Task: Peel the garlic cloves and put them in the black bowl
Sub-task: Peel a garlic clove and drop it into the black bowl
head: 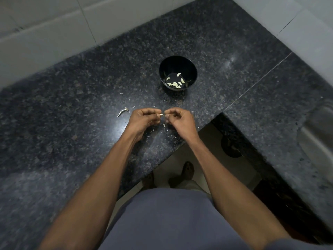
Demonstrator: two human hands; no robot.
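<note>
Over the dark speckled granite counter, the left hand pinches a small pale garlic clove in its curled fingertips, and the right hand, its fingers curled too, meets the clove's tip with its own grip. The round black bowl stands beyond the hands, well apart, with several peeled white cloves inside. Pale skin scraps lie beneath the hands, and a dry stem piece lies left of them.
</note>
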